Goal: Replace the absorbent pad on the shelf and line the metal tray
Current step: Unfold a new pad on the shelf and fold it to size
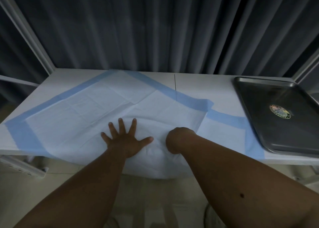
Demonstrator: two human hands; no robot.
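Left hand point(125, 139) flat on absorbent pad point(86, 110).

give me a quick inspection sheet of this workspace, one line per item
surface: white shelf, mostly covered by pads.
job's things: white absorbent pad with blue border lies skewed, its near edge hanging over the shelf front; a second pad lies partly under it to the right; metal tray at the right end, unlined, with a round sticker inside.
clutter: nothing seen.
hands: left hand flat on the pad, fingers spread; right hand bent down onto the pad, fingers hidden.
cables: nothing seen.
surroundings: dark pleated curtain behind; shelf frame posts at the sides.
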